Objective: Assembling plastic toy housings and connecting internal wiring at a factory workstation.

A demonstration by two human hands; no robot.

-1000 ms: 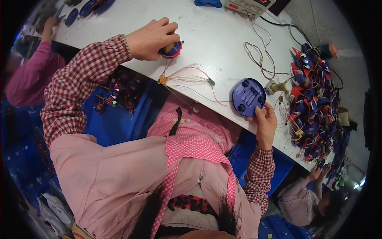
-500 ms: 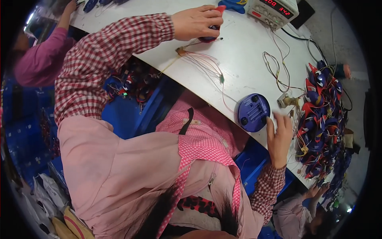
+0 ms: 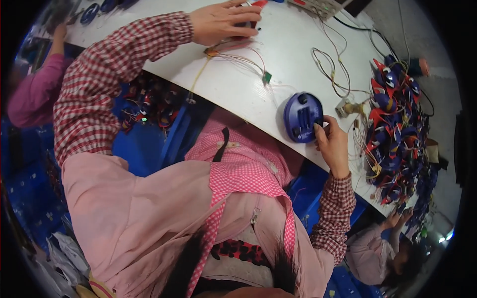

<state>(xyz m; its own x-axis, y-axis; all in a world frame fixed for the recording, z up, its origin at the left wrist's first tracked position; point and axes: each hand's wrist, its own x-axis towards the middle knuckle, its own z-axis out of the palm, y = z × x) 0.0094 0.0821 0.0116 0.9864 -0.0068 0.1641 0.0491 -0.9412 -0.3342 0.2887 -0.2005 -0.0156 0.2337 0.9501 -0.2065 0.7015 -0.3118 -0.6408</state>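
Note:
My left hand point(image 3: 224, 22) reaches across to the far side of the white table, its fingers closed over a red and dark plastic part point(image 3: 257, 6) that they mostly hide. Thin wires run from beside that hand past a small green circuit board point(image 3: 267, 77) toward a purple-blue oval plastic base point(image 3: 297, 126). The base rests near the table's front edge, its battery slots and round dark feet facing up. At its right rim, my right hand point(image 3: 334, 146) grips it between thumb and fingers.
To the right lies a large pile of blue and red plastic parts with wires point(image 3: 392, 129). A power supply point(image 3: 315, 6) stands at the back, its looped leads point(image 3: 334, 74) on the table. Below the edge, a blue bin point(image 3: 136, 141) holds similar parts. Other people work at left and lower right.
My right hand, earlier spread and blurred beside the base, has closed on its right rim. My left hand stays on the red and dark part. The whole view has shifted somewhat.

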